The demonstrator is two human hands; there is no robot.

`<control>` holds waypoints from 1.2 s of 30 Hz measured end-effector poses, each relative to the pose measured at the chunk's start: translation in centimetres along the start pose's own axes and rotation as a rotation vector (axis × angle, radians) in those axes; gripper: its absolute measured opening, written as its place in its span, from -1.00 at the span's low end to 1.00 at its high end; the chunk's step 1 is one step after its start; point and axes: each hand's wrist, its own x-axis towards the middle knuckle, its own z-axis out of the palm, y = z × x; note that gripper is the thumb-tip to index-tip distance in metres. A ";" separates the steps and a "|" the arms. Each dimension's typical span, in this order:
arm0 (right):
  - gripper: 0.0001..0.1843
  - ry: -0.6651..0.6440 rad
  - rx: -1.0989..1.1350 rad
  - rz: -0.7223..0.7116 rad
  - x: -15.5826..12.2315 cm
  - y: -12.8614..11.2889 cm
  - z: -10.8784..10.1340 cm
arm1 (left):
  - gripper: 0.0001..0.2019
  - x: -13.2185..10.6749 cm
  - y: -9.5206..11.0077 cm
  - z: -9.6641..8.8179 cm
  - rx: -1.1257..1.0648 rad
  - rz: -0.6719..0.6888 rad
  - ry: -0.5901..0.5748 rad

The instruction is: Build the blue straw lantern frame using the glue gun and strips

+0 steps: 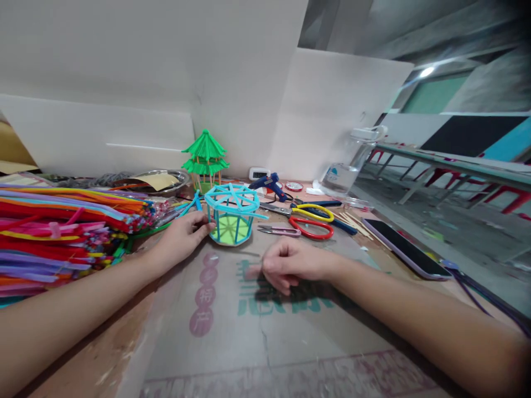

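A small blue pipe-cleaner frame (pixel 232 200) stands upright on the cardboard sheet (pixel 166 331). It has a spoked ring on top, thin posts and a yellow-green base. The fingers of my left hand (pixel 188 235) are closed on its lower left side. My right hand (pixel 294 264) hovers low over the printed cardboard, to the right of the frame and apart from it. Its fingers are loosely bent and apart, partly blurred, with nothing visible in them. Behind the frame stands a green two-tiered pavilion model (pixel 204 152) with thin posts.
Bundles of coloured pipe cleaners (pixel 62 237) lie at left. Behind my right hand are thread snips (pixel 282 231), scissors (pixel 311 221) and a blue glue gun (pixel 269 185). A phone (pixel 404 246) and a water bottle (pixel 346 163) are at right. White panels (pixel 232 66) close off the back.
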 end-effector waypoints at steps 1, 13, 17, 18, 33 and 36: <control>-0.34 -0.015 0.016 -0.011 0.0 -0.1 0.4 | -0.65 0.0 0.0 0.0 0.002 0.001 -0.001; -0.83 1.028 -0.684 -0.509 0.6 1.0 -0.4 | -0.76 -0.4 0.4 0.5 0.014 0.043 -0.001; -0.71 0.938 -0.741 -0.523 1.1 1.4 0.2 | -0.72 -0.5 0.6 -0.1 0.151 0.123 0.279; -0.72 0.934 -0.741 -0.520 1.2 1.4 0.3 | -0.73 -0.6 1.0 -0.5 0.211 0.178 0.356; -0.86 0.801 -1.075 -0.492 1.2 -1.2 -0.7 | -0.61 3.3 9.7 -4.5 0.582 0.616 -0.065; -0.84 0.770 -1.118 -0.534 1.4 -1.4 -1.0 | -0.67 3.0 10.3 -4.4 0.564 0.609 -0.075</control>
